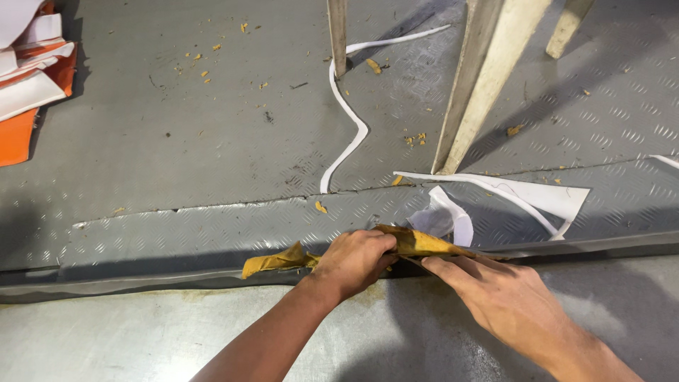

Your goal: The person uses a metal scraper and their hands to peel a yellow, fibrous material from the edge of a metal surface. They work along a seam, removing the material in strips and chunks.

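A strip of yellow-brown tape (417, 244) lies along the raised edge where the patterned metal floor sheet (177, 233) meets the smooth grey surface (141, 332) in front. Its long axis runs left to right, nearly level, following that edge. Both hands are on it.

The left hand (353, 263) is clenched around the strip near its middle, knuckles up, with the fingers curled over the top. A crumpled loose end (272, 262) sticks out just to the left of those fingers and hangs free of the edge. The right hand (502, 293) lies flatter, its fingers (453, 267) stretched toward the left and pressed against the underside of the strip, the thumb on top, so it pinches the tape rather than closing a fist on it. The stretch between the two hands is short and taut-looking; the hands are near each other but do not touch. The left hand is nearer the loose end, the right nearer the part that sits against the edge.

Just beyond the right fingertips lies a curl of white backing paper (453, 219), with a larger white pointed scrap (552, 198) further right. A long white strip (346, 120) snakes away up the floor past pale table legs (481, 78). Small yellow crumbs (417, 139) are scattered about, and orange and white sheets (28, 92) are stacked far to the left.
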